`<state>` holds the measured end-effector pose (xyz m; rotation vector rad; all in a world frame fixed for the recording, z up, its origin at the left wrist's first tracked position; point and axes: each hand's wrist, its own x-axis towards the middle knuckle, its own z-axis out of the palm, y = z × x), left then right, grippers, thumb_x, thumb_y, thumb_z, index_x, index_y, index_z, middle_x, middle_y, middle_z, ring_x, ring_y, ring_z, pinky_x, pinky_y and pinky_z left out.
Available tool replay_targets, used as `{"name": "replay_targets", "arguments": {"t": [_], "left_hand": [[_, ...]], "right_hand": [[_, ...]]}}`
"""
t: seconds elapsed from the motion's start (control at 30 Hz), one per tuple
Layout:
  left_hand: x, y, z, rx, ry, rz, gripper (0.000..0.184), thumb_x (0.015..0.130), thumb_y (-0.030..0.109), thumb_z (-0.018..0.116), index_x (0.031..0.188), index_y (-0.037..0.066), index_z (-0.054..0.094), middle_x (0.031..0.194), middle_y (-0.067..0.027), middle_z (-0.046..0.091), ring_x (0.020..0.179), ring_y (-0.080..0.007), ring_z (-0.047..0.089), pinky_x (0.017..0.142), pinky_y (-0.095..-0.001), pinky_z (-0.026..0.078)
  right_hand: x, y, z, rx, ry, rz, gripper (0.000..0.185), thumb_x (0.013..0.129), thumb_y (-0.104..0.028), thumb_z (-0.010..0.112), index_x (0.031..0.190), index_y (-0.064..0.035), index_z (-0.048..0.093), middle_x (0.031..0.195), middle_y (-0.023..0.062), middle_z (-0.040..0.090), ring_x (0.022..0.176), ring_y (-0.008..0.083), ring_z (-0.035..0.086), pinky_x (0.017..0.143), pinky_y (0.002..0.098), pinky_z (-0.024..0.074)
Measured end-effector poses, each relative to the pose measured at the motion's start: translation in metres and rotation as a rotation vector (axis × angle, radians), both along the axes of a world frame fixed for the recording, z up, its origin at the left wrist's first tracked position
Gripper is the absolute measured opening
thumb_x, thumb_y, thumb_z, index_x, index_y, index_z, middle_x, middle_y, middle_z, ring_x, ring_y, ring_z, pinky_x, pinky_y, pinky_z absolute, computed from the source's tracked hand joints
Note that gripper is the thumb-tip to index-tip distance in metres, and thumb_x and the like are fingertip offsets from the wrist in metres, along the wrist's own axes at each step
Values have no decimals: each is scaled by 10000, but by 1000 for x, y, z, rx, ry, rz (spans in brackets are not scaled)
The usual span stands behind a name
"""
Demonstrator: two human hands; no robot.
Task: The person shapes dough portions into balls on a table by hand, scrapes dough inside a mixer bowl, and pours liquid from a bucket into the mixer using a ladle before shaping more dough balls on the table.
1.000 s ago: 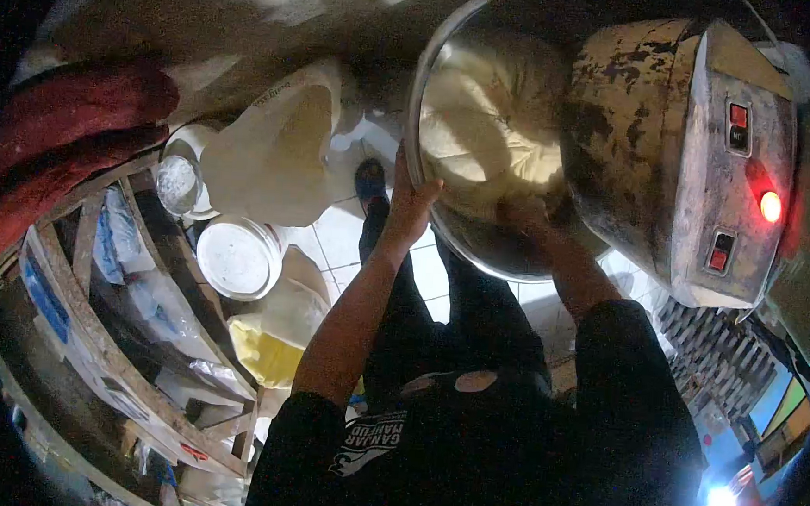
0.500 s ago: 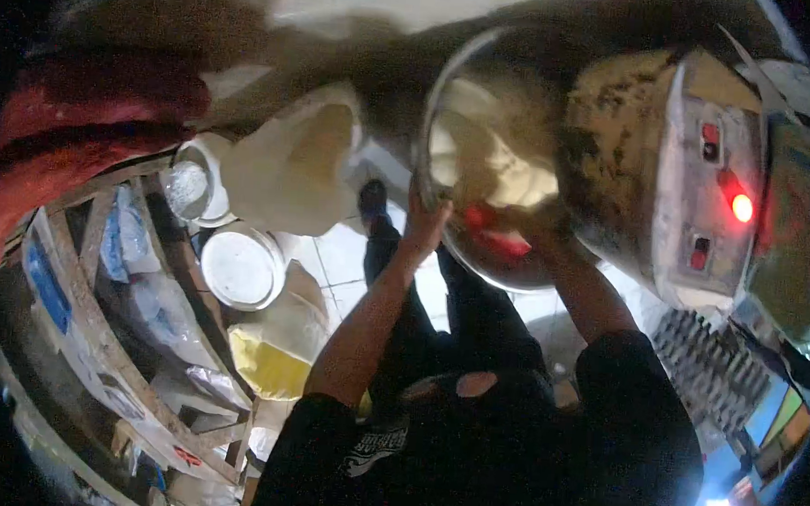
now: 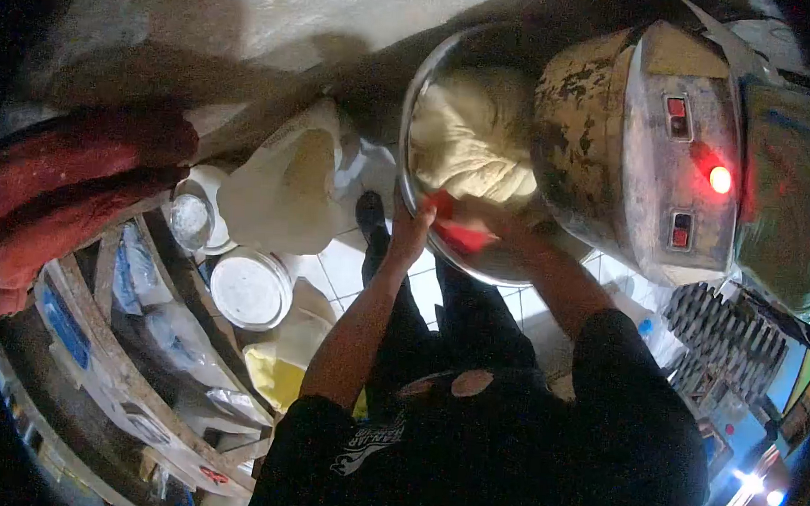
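Note:
A big round metal bowl (image 3: pixel 406 128) stands ahead of me, holding a pale, folded mass of dough (image 3: pixel 476 155). My left hand (image 3: pixel 413 226) is closed on the near left part of its rim, thumb up by the edge. Inside the near side of the bowl, my right hand (image 3: pixel 499 229) grips a red, flat scraper (image 3: pixel 462 235), blurred by motion. The scraper's end lies near my left thumb, below the dough. The bowl's far right side is hidden behind the worn mixer head (image 3: pixel 583 143).
A panel with red switches and a lit red lamp (image 3: pixel 720 180) faces right. To the left are an open sack (image 3: pixel 284 190), a white lidded bucket (image 3: pixel 251 290), a wooden rack (image 3: pixel 139 348) with plastic bags, and red cloth (image 3: pixel 85 178). Stacked grey trays (image 3: pixel 724 337) stand right.
The red scraper and my right hand have shifted left toward my left hand. More of the dough shows. My left hand stays on the rim, while the whole view has tilted slightly.

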<state>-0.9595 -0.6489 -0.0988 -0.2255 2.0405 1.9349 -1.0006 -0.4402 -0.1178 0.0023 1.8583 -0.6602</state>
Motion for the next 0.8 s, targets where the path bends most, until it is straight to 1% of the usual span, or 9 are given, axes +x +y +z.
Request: {"name": "replay_targets", "arguments": {"t": [0.13,0.23,0.27,0.3,0.37,0.5,0.63,0.7,0.8], "left_hand": [[2,-2,2,293,-128,89,614,1003,179,657,1533,20,392,1323,-113,563,1169,-221,576,1011,-381,496],[14,-10,-57,263,87,62,611,1031,239,693,1537,54,406,1319,-91,572,1143,-203,594,983,-359,519],[10,-14,-53,288,-154,53,624,1027,231,704,1545,62,400,1327,-88,578,1168,-217,601,996,-379,528],[10,-16,-51,238,-132,34,635,1023,224,708,1553,65,395,1332,-88,580,1173,-225,604,997,-382,530],[2,-16,-47,147,-46,26,659,1017,210,716,1569,71,384,1341,-87,584,1182,-243,609,1001,-390,532],[-4,-26,-42,-55,122,-41,711,1003,182,733,1601,83,362,1360,-85,591,1201,-277,620,1007,-405,537],[-7,-24,-5,163,-183,43,733,997,137,685,1623,49,313,1332,-111,567,1140,-247,610,957,-376,530],[-16,-19,-16,252,-279,105,715,1001,130,666,1619,48,316,1323,-114,556,1111,-241,609,940,-380,529],[-2,-26,-41,-80,-190,-21,667,1007,128,663,1602,58,369,1273,-108,580,1067,-243,621,935,-429,531]], "right_hand": [[-13,-62,-64,-5,249,-102,532,960,-446,721,1282,-24,705,1166,195,730,1092,307,711,992,452,540],[47,-18,-123,167,512,-44,477,1020,-391,659,1304,-10,695,1226,203,716,1163,326,689,1065,478,507],[68,2,-135,269,508,38,460,1040,-373,639,1311,-6,692,1246,206,712,1187,332,682,1089,486,496],[98,11,-137,447,395,200,429,1071,-327,599,1303,23,686,1234,204,712,1176,348,681,1090,489,497],[80,31,-143,428,418,198,429,1065,-337,596,1303,7,691,1225,214,716,1148,355,691,1056,501,512],[98,35,-130,349,389,174,431,1046,-371,587,1304,-49,709,1194,250,729,1048,381,724,938,543,564],[98,33,-99,310,262,268,384,1068,-303,549,1224,-1,730,1142,249,752,1012,397,747,895,555,583],[72,32,-76,305,215,322,372,1085,-255,526,1170,36,742,1110,245,767,997,405,759,877,558,591],[66,16,-49,312,283,128,344,1070,-224,534,1113,29,763,1067,245,776,969,404,773,847,561,601]]}}
